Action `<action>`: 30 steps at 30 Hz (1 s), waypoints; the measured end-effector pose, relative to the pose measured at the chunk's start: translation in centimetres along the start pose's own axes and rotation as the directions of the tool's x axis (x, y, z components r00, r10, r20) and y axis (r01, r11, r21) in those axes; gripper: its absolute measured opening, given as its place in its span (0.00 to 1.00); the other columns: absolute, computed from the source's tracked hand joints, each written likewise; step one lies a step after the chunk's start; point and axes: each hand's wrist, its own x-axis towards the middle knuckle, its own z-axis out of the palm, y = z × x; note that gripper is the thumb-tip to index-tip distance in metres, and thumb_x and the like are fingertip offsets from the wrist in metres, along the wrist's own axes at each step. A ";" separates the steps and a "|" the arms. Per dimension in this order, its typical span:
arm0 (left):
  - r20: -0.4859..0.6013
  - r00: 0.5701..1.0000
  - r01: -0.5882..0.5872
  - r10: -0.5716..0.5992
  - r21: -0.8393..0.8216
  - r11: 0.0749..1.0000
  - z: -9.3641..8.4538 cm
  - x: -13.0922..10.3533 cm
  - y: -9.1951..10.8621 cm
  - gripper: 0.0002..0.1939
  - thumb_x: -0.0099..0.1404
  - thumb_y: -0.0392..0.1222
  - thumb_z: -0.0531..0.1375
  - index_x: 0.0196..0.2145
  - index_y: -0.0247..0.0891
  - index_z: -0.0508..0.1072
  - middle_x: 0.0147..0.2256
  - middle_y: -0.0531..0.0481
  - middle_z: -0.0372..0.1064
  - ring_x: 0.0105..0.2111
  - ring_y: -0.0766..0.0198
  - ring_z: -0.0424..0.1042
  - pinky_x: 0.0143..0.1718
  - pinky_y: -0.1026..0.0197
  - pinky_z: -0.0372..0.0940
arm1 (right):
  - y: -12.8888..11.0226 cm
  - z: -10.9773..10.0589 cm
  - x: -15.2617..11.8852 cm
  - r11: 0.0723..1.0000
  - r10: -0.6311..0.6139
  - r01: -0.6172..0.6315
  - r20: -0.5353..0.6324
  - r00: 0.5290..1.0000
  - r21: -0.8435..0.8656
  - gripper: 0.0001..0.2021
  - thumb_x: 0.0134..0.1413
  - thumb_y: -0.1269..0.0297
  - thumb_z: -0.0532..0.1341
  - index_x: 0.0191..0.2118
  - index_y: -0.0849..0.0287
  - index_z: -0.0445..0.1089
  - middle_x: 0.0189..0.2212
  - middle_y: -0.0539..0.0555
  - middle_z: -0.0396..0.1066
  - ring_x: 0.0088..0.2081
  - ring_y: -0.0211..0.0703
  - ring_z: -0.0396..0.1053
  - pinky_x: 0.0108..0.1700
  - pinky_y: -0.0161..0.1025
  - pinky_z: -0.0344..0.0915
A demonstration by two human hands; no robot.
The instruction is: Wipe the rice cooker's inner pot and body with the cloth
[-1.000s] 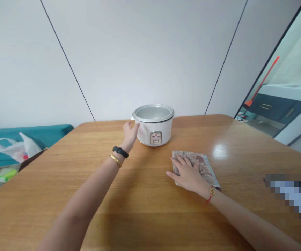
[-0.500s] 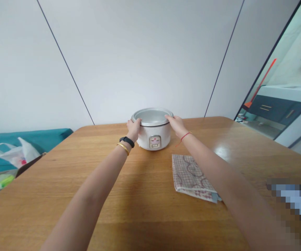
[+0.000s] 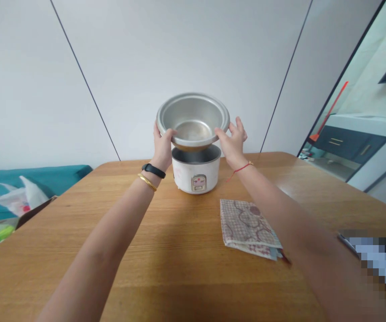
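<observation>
Between my two hands a silvery inner pot (image 3: 195,114) hangs just above the white rice cooker (image 3: 182,176), its inside tipped toward me. My left hand (image 3: 162,145) grips the left of its rim, thumb over the edge. On the right side, my right hand (image 3: 232,141) pinches the rim with its thumb, some fingers lifted outward. The cooker body stands upright on the wooden table, its dark inside partly hidden by the pot. A folded patterned cloth (image 3: 245,228) lies nearer to me, under my right forearm.
The wooden table (image 3: 166,277) meets a white panelled wall (image 3: 193,53). A pixelated object (image 3: 381,259) lies at the right edge. Left of the table are a teal sofa (image 3: 68,176) and a white plastic bag (image 3: 15,203).
Both hands have raised the inner pot up out of the rice cooker and tilted it toward me. The cooker body and the cloth have stayed in place.
</observation>
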 end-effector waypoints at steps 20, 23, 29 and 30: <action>-0.340 0.940 0.066 0.019 0.236 0.970 -12.2 -22.1 9.8 0.18 0.40 0.34 0.67 0.33 0.41 0.74 0.30 0.56 0.72 0.29 0.64 0.67 0.28 0.66 0.64 | 6.7 -12.0 -22.4 0.614 0.512 0.211 0.587 0.628 -0.761 0.40 0.54 0.36 0.55 0.69 0.49 0.57 0.72 0.56 0.47 0.71 0.76 0.36 0.59 0.85 0.36; -0.380 0.923 0.152 -0.053 0.235 0.960 -13.4 -24.0 8.7 0.19 0.40 0.35 0.69 0.33 0.41 0.75 0.30 0.54 0.72 0.28 0.63 0.67 0.27 0.65 0.64 | 6.1 -13.3 -23.5 0.697 0.413 0.358 0.756 0.508 -0.621 0.36 0.55 0.41 0.57 0.69 0.39 0.55 0.73 0.49 0.43 0.72 0.69 0.34 0.62 0.79 0.38; -0.373 0.923 0.181 -0.094 0.206 0.962 -13.1 -24.4 7.1 0.19 0.39 0.35 0.68 0.33 0.40 0.75 0.28 0.55 0.72 0.29 0.63 0.68 0.29 0.65 0.65 | 6.1 -14.4 -23.8 0.630 0.370 0.358 0.671 0.643 -0.690 0.30 0.58 0.50 0.56 0.67 0.41 0.61 0.70 0.49 0.54 0.67 0.67 0.53 0.60 0.68 0.55; -0.364 0.927 0.175 -0.088 0.213 0.961 -12.9 -24.4 6.9 0.18 0.40 0.35 0.68 0.33 0.39 0.75 0.28 0.56 0.72 0.29 0.63 0.68 0.29 0.66 0.65 | 6.4 -14.5 -23.2 0.643 0.361 0.339 0.663 0.656 -0.687 0.28 0.60 0.54 0.54 0.65 0.44 0.64 0.67 0.50 0.59 0.64 0.62 0.58 0.61 0.62 0.57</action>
